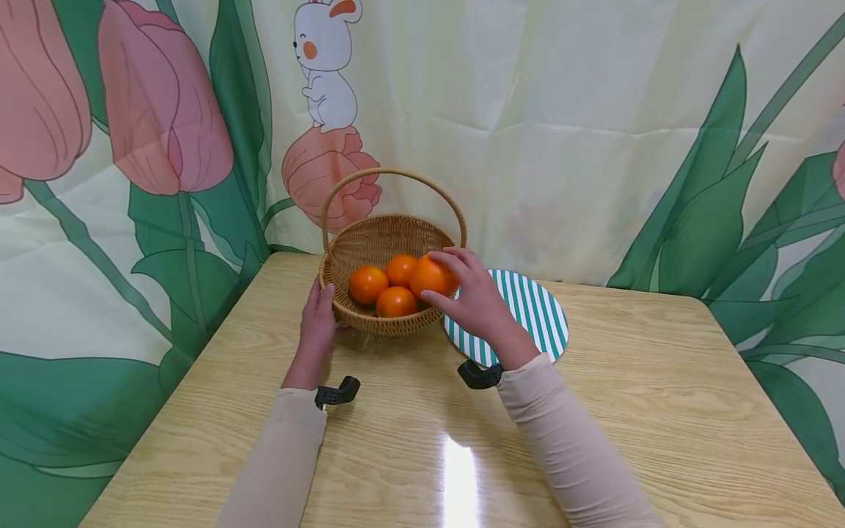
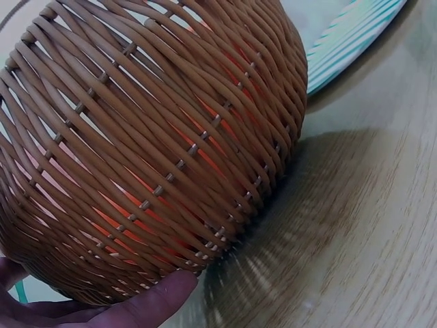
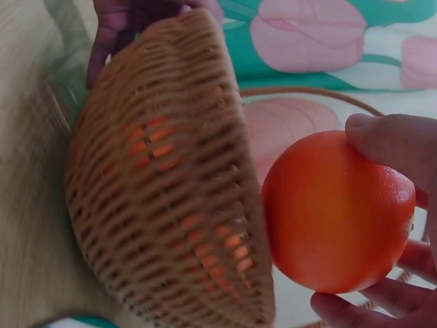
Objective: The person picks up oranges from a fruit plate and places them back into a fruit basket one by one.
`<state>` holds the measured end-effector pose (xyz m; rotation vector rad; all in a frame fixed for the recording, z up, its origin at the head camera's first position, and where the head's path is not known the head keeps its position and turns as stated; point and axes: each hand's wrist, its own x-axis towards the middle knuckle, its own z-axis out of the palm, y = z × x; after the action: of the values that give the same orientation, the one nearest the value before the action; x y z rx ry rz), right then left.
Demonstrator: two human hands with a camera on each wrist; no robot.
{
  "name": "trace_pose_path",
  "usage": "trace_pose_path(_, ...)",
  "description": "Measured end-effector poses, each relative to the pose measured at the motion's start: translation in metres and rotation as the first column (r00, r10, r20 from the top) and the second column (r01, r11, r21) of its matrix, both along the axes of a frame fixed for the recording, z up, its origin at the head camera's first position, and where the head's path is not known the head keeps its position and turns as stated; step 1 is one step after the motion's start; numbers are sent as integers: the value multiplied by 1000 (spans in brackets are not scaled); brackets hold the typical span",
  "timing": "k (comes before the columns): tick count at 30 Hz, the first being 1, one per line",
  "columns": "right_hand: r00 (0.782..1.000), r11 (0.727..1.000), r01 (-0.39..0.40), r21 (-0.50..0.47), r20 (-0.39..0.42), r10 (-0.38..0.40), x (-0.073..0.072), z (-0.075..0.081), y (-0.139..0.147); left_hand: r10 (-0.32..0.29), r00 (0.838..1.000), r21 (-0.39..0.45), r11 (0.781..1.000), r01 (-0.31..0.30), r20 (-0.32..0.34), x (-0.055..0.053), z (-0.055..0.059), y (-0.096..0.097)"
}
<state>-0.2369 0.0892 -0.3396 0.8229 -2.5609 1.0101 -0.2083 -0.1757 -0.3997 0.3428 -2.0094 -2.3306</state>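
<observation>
A wicker basket [image 1: 389,324] with a tall hoop handle stands at the back of the table, holding three oranges [image 1: 397,302]. My left hand [image 1: 318,326] grips its left side, thumb near the rim; the left wrist view has fingers [image 2: 160,297] against the lower wall. Above the basket's right rim, my right hand [image 1: 485,301] holds another orange [image 1: 430,276] between thumb and fingers. In the right wrist view that orange [image 3: 338,212] is just outside the rim's edge, with other oranges showing through the weave.
A round green-and-white striped mat [image 1: 528,315] lies on the wooden table [image 1: 634,381], right of the basket and partly behind my right hand. Close behind the table hangs a curtain [image 1: 561,147] printed with tulips and a rabbit.
</observation>
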Motion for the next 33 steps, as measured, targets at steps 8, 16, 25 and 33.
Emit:
trace_pose_path(8,998,998,-57,0,31,57,0,-2,-23,24,999,-35,999,-25,-20,-13,-22,-3)
trace_pose_path(16,997,993,-78,88,14,77,1,-6,-49,22,1000,-51,998,-23,-17,-14,-23,-3)
trace_pose_path(25,995,979,-102,174,25,99,2,-6,-73,18,1000,-53,998,-19,-14,-15,-24,-5)
trace_pose_path(33,990,962,-134,237,61,123,1,-6,-86,22,999,-60,998,-23,-25,-14,-24,-6)
